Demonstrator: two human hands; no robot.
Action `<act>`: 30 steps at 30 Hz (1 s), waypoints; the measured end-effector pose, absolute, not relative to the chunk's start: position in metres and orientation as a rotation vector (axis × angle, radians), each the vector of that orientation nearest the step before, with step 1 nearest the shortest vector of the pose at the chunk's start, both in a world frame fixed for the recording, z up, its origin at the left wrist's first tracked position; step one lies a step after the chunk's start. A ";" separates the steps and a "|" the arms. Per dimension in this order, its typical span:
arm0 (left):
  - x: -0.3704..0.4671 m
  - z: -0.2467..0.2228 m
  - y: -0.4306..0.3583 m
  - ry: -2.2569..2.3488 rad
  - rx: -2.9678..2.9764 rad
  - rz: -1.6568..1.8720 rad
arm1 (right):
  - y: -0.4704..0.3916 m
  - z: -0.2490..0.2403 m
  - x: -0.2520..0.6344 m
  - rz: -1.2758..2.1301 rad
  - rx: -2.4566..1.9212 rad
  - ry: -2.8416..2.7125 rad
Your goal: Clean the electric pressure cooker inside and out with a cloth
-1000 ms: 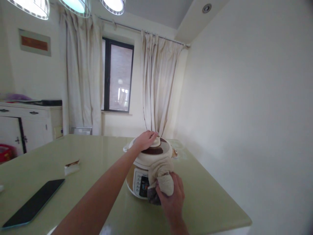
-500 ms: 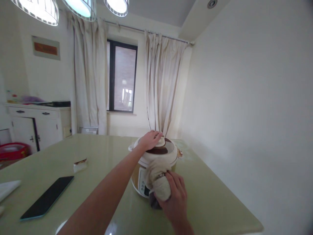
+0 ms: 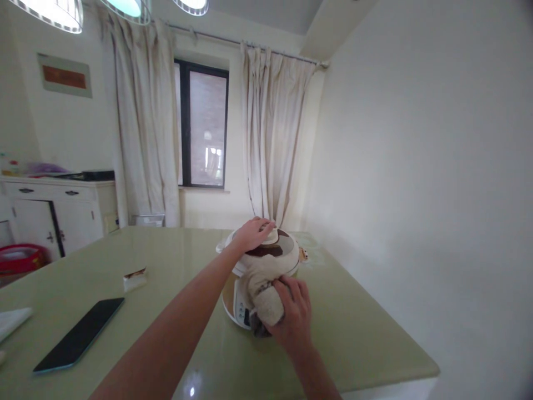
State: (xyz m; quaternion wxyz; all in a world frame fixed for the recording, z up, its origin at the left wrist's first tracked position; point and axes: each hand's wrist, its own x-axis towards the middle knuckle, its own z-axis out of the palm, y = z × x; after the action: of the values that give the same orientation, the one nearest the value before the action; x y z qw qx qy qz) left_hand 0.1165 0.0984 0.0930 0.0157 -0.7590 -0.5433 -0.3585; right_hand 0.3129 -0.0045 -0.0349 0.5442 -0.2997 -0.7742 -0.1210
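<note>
A white and tan electric cooker [image 3: 230, 303] stands upright on the table, with a control panel on its front. Its lid [image 3: 287, 244] is on, patterned in brown and grey. My left hand [image 3: 253, 233] reaches over the top, its fingers closed round the pale lid knob [image 3: 271, 238]. Bunched in my right hand [image 3: 293, 311] is a beige and grey cloth [image 3: 268, 303], pressed against the cooker's front just below the rim. The cloth covers part of the control panel, and my right palm is turned out of sight.
On the pale green table [image 3: 353, 333], a dark phone [image 3: 81, 335] lies to the left. Behind it sits a small white packet [image 3: 135, 279]. A white item [image 3: 14, 322] shows at the left edge. The table's right edge runs near a white wall [image 3: 416, 166].
My right hand has moved the cloth slightly up and left across the cooker's front. My left hand keeps its place on the lid. The whole view has shifted a little.
</note>
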 end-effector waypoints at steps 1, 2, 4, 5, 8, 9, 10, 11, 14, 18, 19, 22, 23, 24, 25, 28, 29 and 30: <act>0.117 0.092 0.099 -1.689 -2.352 -1.114 | 0.005 -0.038 0.321 -0.288 -0.731 -1.746; 0.117 0.091 0.099 -1.683 -2.340 -1.112 | 0.016 -0.039 0.329 -0.280 -0.765 -1.653; 0.118 0.090 0.100 -1.668 -2.316 -1.106 | 0.040 -0.034 0.343 -0.233 -0.871 -1.510; 0.118 0.090 0.100 -1.662 -2.307 -1.101 | 0.053 -0.026 0.348 -0.200 -0.939 -1.476; 0.119 0.090 0.099 -1.664 -2.292 -1.079 | 0.091 0.014 0.357 -0.088 -1.181 -1.532; 0.119 0.091 0.099 -1.669 -2.289 -1.070 | 0.102 0.029 0.357 -0.020 -1.254 -1.593; 0.118 0.091 0.099 -1.678 -2.284 -1.063 | 0.113 0.044 0.357 0.063 -1.293 -1.656; 0.118 0.092 0.099 -1.688 -2.279 -1.056 | 0.122 0.057 0.357 0.147 -1.299 -1.712; 0.118 0.092 0.098 -1.700 -2.273 -1.058 | 0.132 0.075 0.357 0.225 -1.306 -1.764; 0.118 0.092 0.099 -1.674 -2.276 -1.072 | 0.087 0.044 0.352 0.099 -1.056 -1.695; 0.118 0.091 0.099 -1.667 -2.278 -1.071 | 0.067 0.027 0.348 0.060 -0.971 -1.686; 0.117 0.091 0.100 -1.681 -2.277 -1.073 | 0.009 -0.032 0.332 0.031 -0.867 -1.661; 0.117 0.090 0.100 -1.692 -2.276 -1.076 | -0.005 -0.052 0.326 0.034 -0.858 -1.667; 0.117 0.090 0.100 -1.701 -2.274 -1.080 | -0.016 -0.069 0.322 0.041 -0.838 -1.669; 0.117 0.091 0.100 -1.705 -2.274 -1.083 | -0.022 -0.084 0.319 0.060 -0.830 -1.651; 0.117 0.091 0.099 -1.695 -2.279 -1.085 | -0.017 -0.105 0.320 0.121 -0.847 -1.571; 0.117 0.091 0.099 -1.689 -2.280 -1.081 | -0.011 -0.104 0.321 0.132 -0.868 -1.522; 0.117 0.091 0.099 -1.684 -2.279 -1.077 | -0.006 -0.100 0.322 0.129 -0.893 -1.461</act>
State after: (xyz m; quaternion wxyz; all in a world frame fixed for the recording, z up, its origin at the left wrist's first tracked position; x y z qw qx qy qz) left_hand 0.1168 0.0994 0.0911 0.0548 -0.7507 -0.5547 -0.3547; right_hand 0.3223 -0.0057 -0.1001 0.6533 -0.3937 -0.6442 0.0569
